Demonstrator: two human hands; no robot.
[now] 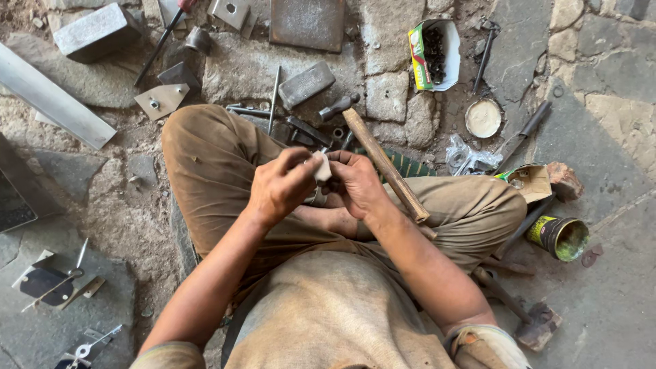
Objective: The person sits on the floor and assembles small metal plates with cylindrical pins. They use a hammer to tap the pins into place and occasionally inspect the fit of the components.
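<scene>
Because the small pale piece (322,167) is pinched only between the fingertips of the left hand (279,188) and the right hand (357,183), above the person's crossed legs, it could slip and fall among the metal scraps on the stone floor (615,287). The wooden hammer handle (385,165) leaning over the right thigh could also roll off if the leg moves. What the piece is stays unclear, because both hands' closed fingers cover most of it.
</scene>
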